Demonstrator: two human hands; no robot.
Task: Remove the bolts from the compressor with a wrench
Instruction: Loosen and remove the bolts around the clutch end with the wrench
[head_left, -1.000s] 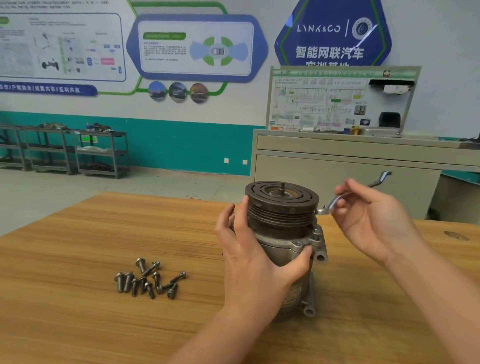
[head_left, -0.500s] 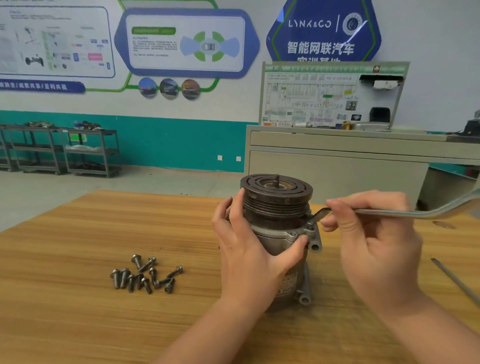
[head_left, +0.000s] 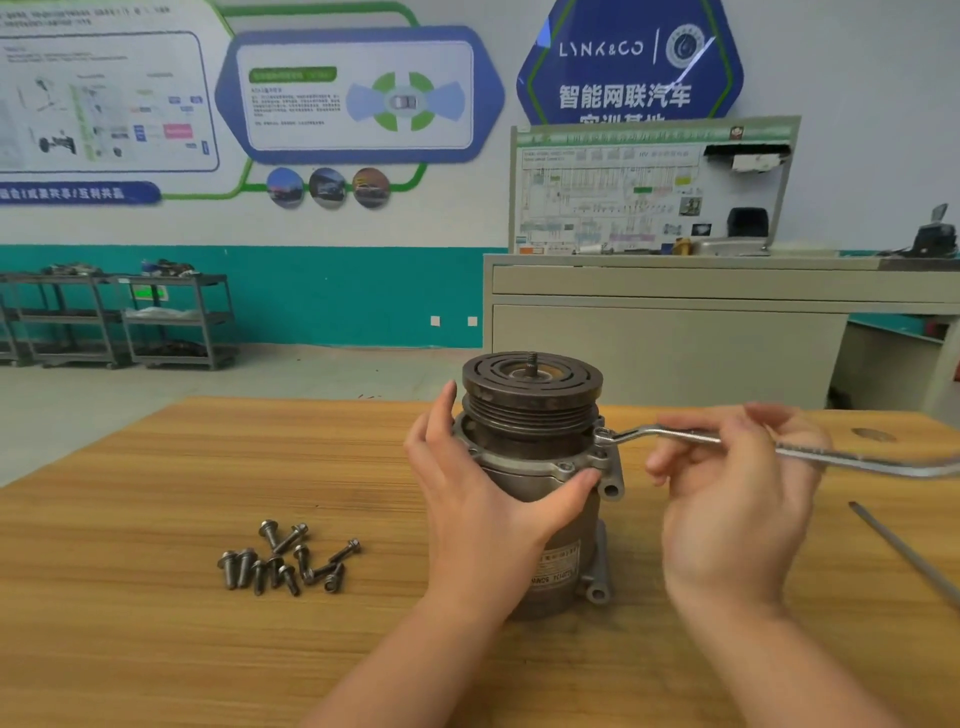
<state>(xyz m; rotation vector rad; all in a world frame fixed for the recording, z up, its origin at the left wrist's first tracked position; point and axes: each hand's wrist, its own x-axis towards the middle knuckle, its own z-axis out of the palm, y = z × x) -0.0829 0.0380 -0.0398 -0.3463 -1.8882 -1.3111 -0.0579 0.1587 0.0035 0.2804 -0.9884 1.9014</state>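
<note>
On the left of the wooden desk (head_left: 130, 519) lies a heap of removed bolts (head_left: 288, 564); to their right the left hand (head_left: 483, 499) steadies the upright compressor (head_left: 540, 467) at mid-desk, its fingers and thumb curled round the housing. Further right, the right hand (head_left: 737, 499) pinches the offset ring wrench (head_left: 779, 447), whose ring sits on a flange bolt (head_left: 602, 435) at the compressor's right, so the step looks like loosening that bolt, and the next move calls for a firmer hold and a swing of the handle.

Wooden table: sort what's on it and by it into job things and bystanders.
For the job:
compressor, gripped by the left hand
wrench, held in the right hand, ring end on the flange
loose bolts

Lying about:
thin metal rod at the table's right edge
shelving carts
grey cabinet
</note>
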